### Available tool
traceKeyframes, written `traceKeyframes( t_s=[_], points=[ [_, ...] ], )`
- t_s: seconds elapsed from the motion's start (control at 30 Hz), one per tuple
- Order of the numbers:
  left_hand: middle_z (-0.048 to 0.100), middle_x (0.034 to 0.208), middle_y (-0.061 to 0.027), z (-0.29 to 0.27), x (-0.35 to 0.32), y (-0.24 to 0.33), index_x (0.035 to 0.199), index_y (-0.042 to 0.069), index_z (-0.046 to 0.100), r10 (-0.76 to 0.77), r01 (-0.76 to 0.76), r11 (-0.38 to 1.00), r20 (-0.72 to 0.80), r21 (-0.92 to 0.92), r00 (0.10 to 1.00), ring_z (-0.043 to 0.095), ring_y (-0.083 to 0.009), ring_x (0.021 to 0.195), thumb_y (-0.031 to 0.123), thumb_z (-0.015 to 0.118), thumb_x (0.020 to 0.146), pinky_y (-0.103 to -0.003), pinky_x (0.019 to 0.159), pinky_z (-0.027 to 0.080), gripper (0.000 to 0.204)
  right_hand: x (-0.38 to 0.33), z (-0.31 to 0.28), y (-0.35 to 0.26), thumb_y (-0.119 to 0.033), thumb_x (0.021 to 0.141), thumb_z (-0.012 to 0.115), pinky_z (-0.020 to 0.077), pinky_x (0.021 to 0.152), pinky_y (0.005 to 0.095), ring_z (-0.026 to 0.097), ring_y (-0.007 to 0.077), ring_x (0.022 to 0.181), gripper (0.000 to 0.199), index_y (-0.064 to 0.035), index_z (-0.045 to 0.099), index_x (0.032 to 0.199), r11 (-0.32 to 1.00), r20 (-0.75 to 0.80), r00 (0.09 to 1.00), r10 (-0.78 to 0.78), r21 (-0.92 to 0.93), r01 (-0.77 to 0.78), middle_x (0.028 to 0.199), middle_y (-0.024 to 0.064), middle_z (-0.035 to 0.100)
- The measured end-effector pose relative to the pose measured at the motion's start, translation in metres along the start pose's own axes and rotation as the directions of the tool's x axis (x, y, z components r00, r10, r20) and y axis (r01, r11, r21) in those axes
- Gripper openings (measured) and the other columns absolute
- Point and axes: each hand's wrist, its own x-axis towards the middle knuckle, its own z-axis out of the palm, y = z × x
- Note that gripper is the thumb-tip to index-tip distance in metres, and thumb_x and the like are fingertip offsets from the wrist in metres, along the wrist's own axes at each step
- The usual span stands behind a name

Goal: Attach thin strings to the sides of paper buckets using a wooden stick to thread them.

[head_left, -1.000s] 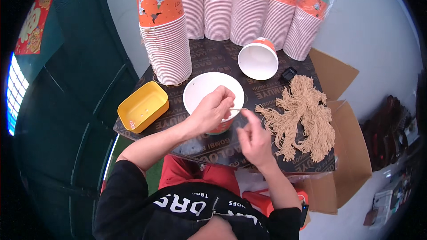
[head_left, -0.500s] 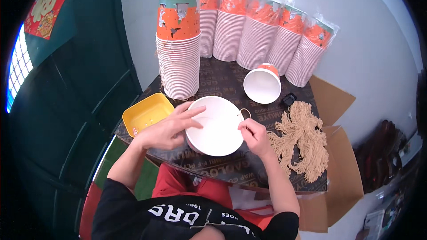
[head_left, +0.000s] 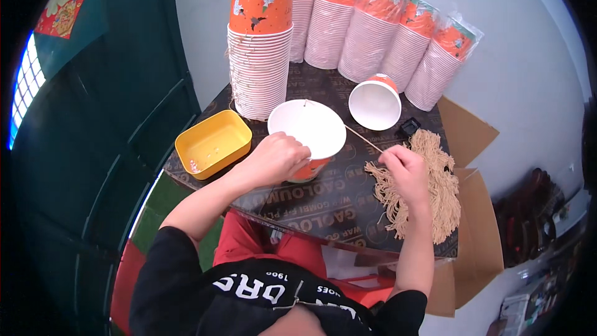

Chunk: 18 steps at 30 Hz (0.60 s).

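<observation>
"Tray first: yellow tray (head_left: pixel 227 154), nine o'clock off the upright bucket (head_left: pixel 326 134). Then the tall bucket stack (head_left: pixel 260 62), eleven."

"Left hand?"

"Left hand (head_left: pixel 278 157), between seven and eight, right at the upright bucket's near rim. Fingers curled; can't tell if they've got the rim or anything else."

"Bucket itself?"

"Mid-table, mouth up, between the hands. Short cord stub (head_left: pixel 305 104) at its twelve; can't tell what it joins."

"Key relation?"

"Tan cord (head_left: pixel 364 138). Leaves the rim at three, long axis running straight out toward four, looks taut. Outer end sits at the right hand (head_left: pixel 407 171), so that's the nearer hand; left is across the bucket."

"Right grip?"

"Closed, thumb and fingers pinching the cord. Bucket lies at roughly ten from that grip."

"Rest?"

"Second bucket (head_left: pixel 375 104) on its side, between two and three, mouth toward six. Cord bundle (head_left: pixel 444 186) at four, partly behind the right hand."
</observation>
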Motion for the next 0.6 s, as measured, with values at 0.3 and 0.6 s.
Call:
traceKeyframes(
  t_s=[0.3,0.6],
  points=[
    [0.066,0.071,-0.0148,0.04,0.049,-0.014,0.079,0.002,0.065,-0.033,0.034,0.998,-0.017,0.043,0.999,0.066,-0.0334,0.07,0.015,0.069,0.083,-0.044,0.064,0.052,0.015,0.002,-0.005,0.032,-0.027,0.093,0.064,0.0357,0.103,0.0395,0.052,0.0284,0.117,0.033,-0.0048,0.057,0.069,0.659,-0.093,0.92,-0.38,0.67,0.34,0.128,0.0187,0.053],
    [0.064,0.077,-0.0104,0.06,0.047,-0.011,0.084,0.005,0.062,-0.05,0.059,0.994,-0.09,0.096,0.995,0.066,-0.0287,0.082,0.011,0.07,0.081,-0.056,0.104,0.038,0.01,0.038,0.03,0.056,-0.025,0.097,0.054,0.0451,0.07,0.0357,0.052,0.0199,0.071,0.027,-0.0006,0.059,0.087,0.355,-0.165,0.939,-0.302,0.895,0.271,0.085,0.0095,0.057]
  ],
)
